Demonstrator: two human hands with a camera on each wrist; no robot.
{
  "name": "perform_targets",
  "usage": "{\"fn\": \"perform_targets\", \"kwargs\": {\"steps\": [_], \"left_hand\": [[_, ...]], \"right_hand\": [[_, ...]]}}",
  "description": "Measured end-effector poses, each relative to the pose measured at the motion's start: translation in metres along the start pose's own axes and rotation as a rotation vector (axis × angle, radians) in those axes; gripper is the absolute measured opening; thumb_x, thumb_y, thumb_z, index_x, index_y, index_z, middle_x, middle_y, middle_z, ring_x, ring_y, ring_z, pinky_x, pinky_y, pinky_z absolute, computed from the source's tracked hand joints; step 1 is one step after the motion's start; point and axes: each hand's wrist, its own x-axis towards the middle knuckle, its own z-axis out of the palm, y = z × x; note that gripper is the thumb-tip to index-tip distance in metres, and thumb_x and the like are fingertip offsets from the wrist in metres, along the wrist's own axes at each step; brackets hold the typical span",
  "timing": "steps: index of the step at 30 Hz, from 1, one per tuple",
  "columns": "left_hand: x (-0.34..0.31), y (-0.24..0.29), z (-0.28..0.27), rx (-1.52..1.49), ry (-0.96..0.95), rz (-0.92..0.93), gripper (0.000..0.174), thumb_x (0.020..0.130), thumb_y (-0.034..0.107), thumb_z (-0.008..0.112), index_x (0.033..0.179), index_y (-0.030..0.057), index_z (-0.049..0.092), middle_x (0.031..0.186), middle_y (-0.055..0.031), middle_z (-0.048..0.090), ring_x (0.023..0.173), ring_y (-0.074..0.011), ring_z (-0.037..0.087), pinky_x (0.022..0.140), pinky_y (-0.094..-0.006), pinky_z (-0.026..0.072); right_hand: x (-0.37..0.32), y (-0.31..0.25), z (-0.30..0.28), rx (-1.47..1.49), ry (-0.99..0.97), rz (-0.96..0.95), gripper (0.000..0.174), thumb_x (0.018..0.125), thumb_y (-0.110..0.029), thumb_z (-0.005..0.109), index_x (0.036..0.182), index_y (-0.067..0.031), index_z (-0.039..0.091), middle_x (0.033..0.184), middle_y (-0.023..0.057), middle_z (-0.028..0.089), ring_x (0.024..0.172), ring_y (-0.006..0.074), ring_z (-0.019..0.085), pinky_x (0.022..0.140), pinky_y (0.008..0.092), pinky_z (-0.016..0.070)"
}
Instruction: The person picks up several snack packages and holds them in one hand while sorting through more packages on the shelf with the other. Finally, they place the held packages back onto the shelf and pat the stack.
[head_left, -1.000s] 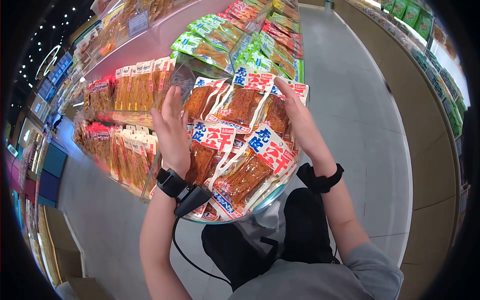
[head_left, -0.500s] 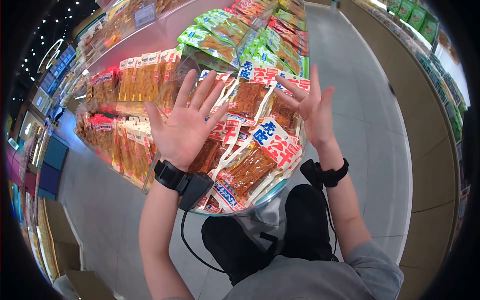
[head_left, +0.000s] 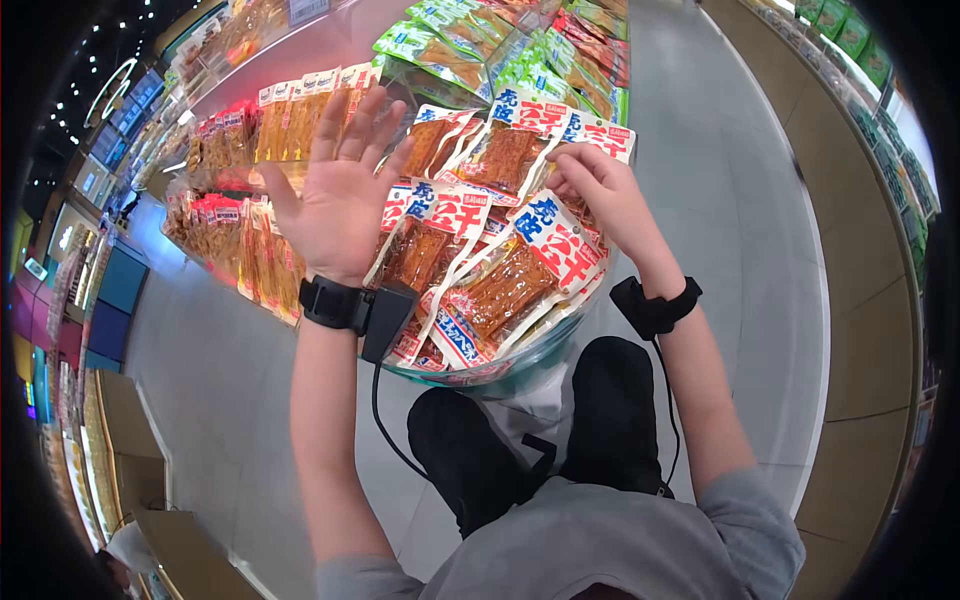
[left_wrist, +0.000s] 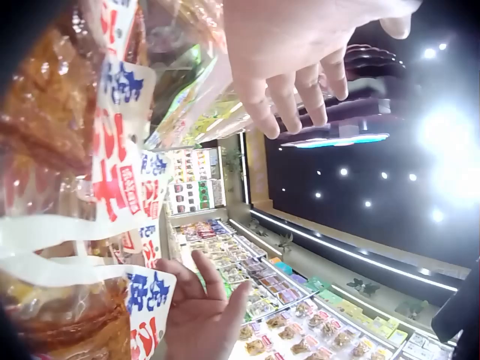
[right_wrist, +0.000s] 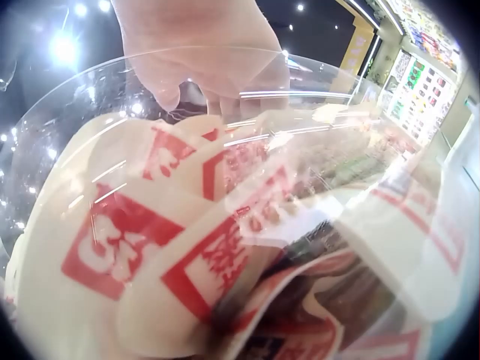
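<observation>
A pile of red, white and blue snack packets (head_left: pixel 500 290) fills a clear round-fronted bin (head_left: pixel 480 372) in front of me. My left hand (head_left: pixel 335 195) is held up over the pile's left side with the palm facing me and the fingers spread, holding nothing; in the left wrist view its fingers (left_wrist: pixel 292 75) hang straight. My right hand (head_left: pixel 600 195) lies on the back right of the pile, fingers curled onto a packet (head_left: pixel 600 132). Through the bin wall the right wrist view shows those curled fingers (right_wrist: pixel 210 60) above a packet (right_wrist: pixel 172 247).
Shelves of orange packets (head_left: pixel 290 130) and red packets (head_left: pixel 215 245) run along the left. Green packets (head_left: pixel 450 50) lie beyond the bin. A grey aisle floor (head_left: pixel 720 200) stretches to the right, with another shelf row (head_left: pixel 880 130) on its far side.
Both hands first flanked the pile, then lifted with fingers spread. Now the left stays raised and spread, while the right has come down and curled onto a packet at the back right.
</observation>
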Motion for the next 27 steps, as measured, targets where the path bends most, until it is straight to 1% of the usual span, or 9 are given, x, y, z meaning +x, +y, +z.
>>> {"fn": "perform_targets", "kwargs": {"steps": [3,5,6,7,9,12,15,21,27], "left_hand": [[-0.010,0.027,0.014,0.203,-0.131,0.064,0.068,0.082,0.056,0.041,0.126,0.0044,0.037,0.131,-0.0200,0.036,0.123,-0.0333,0.032,0.100,-0.0455,0.0262],[-0.026,0.046,0.037,1.125,-0.087,0.123,0.056,0.085,0.045,0.043,0.124,0.0037,0.039,0.122,-0.0184,0.046,0.115,-0.0313,0.043,0.095,-0.0411,0.0338],[-0.036,0.051,0.045,1.237,-0.104,0.154,0.039,0.086,0.027,0.047,0.115,0.0016,0.047,0.113,-0.0144,0.053,0.107,-0.0275,0.050,0.090,-0.0359,0.0385],[-0.047,0.053,0.053,1.240,-0.098,0.146,0.039,0.086,0.027,0.047,0.115,0.0016,0.047,0.113,-0.0144,0.053,0.107,-0.0275,0.050,0.090,-0.0359,0.0385],[-0.068,0.051,0.068,1.684,-0.043,-0.013,0.024,0.079,0.012,0.058,0.099,0.0000,0.058,0.101,-0.0132,0.059,0.098,-0.0214,0.055,0.081,-0.0316,0.0418],[-0.098,0.029,0.061,1.985,-0.071,-0.013,0.020,0.075,0.010,0.061,0.093,0.0006,0.060,0.095,-0.0119,0.060,0.089,-0.0273,0.056,0.075,-0.0327,0.0446],[-0.119,0.015,0.048,2.057,-0.080,-0.174,0.027,0.076,0.009,0.059,0.101,0.0013,0.058,0.111,-0.0128,0.054,0.103,-0.0283,0.052,0.085,-0.0346,0.0410],[-0.135,-0.007,0.028,2.205,-0.013,-0.135,0.036,0.079,0.015,0.052,0.114,0.0057,0.053,0.126,-0.0138,0.043,0.119,-0.0343,0.036,0.097,-0.0398,0.0301],[-0.130,-0.010,0.025,2.184,0.140,-0.154,0.055,0.074,0.029,0.058,0.122,0.0054,0.045,0.132,-0.0199,0.034,0.121,-0.0367,0.033,0.097,-0.0454,0.0274]], "right_hand": [[-0.001,0.000,0.001,-0.179,0.000,-0.040,0.025,0.082,-0.020,0.058,0.094,0.0022,0.057,0.075,0.0043,0.060,0.067,0.0095,0.056,0.063,0.0248,0.0459],[-0.002,-0.001,0.003,-0.290,0.023,-0.083,0.022,0.082,-0.020,0.058,0.090,0.0014,0.059,0.074,0.0053,0.062,0.066,0.0100,0.057,0.061,0.0250,0.0459],[-0.003,-0.001,0.003,-0.285,0.019,-0.079,0.022,0.082,-0.020,0.058,0.090,0.0014,0.059,0.074,0.0053,0.062,0.066,0.0100,0.057,0.061,0.0250,0.0459],[-0.003,0.000,0.002,-0.318,0.020,-0.090,0.021,0.081,-0.019,0.058,0.089,0.0011,0.060,0.073,0.0065,0.062,0.065,0.0110,0.058,0.060,0.0252,0.0460],[-0.005,0.000,0.003,-0.345,0.017,-0.095,0.020,0.081,-0.018,0.058,0.087,0.0008,0.060,0.072,0.0077,0.062,0.064,0.0119,0.059,0.059,0.0254,0.0460],[-0.012,-0.005,0.005,-0.522,-0.002,-0.099,0.023,0.077,-0.018,0.060,0.092,-0.0013,0.062,0.071,0.0102,0.061,0.063,0.0194,0.059,0.060,0.0293,0.0461],[-0.025,-0.013,0.007,-0.764,-0.024,-0.148,0.026,0.076,-0.020,0.060,0.096,-0.0029,0.061,0.070,0.0101,0.058,0.066,0.0241,0.057,0.062,0.0337,0.0452],[-0.031,-0.019,0.005,-1.003,-0.148,-0.198,0.037,0.074,-0.021,0.062,0.105,-0.0016,0.055,0.080,0.0116,0.053,0.079,0.0269,0.052,0.070,0.0357,0.0440],[-0.025,-0.016,0.013,-1.184,-0.186,-0.261,0.037,0.072,-0.021,0.064,0.103,-0.0015,0.056,0.089,0.0121,0.051,0.085,0.0274,0.049,0.075,0.0364,0.0427]]}}
